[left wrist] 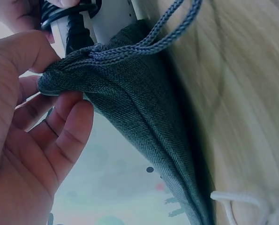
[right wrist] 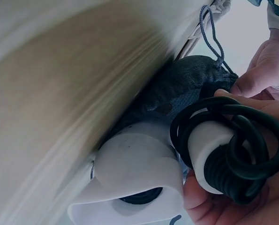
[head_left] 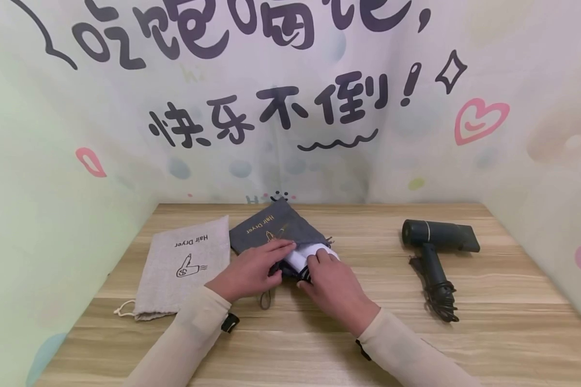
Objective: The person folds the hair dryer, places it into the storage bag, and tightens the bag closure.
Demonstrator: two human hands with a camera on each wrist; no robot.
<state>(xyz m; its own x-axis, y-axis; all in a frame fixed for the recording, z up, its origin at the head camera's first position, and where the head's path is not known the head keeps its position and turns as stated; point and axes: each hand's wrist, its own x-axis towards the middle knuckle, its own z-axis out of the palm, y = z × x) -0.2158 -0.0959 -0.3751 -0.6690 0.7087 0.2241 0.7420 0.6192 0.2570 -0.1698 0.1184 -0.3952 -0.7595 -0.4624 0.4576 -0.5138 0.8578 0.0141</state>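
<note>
A dark grey drawstring bag (head_left: 290, 220) with gold "Hair Dryer" lettering lies at the middle of the table, its mouth toward me. Partly inside it is a white hair dryer (right wrist: 134, 159), whose wide nozzle sticks out of the opening. My left hand (head_left: 254, 269) pinches the bag's rim between thumb and fingers, beside the loose drawstring loop (left wrist: 162, 40). With my right hand (head_left: 336, 287) I grip the dryer's white handle, which has a black cord (right wrist: 261, 140) coiled round its end. The rest of the dryer is hidden by the bag.
To the left lies a beige drawstring bag (head_left: 169, 269) printed with a hair dryer, partly behind my left forearm. A black hair dryer (head_left: 433, 269) with its cord wrapped round the handle lies on the right. A printed cloth (head_left: 271, 166) hangs behind the wooden table (head_left: 290, 349).
</note>
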